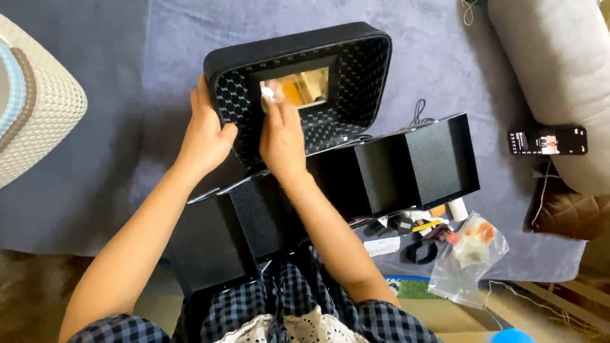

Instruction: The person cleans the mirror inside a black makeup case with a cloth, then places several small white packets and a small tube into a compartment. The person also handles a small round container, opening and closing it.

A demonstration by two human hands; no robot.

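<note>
On the blue rug, left hand (206, 136) grips the open cosmetic case lid (356, 47); right hand (281, 130) pinches a wipe (269, 93) on its half-covered mirror (308, 86)

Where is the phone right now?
In the head view, the phone lies far right on the blue cover, against the grey cushion, right of the open black case.
</note>
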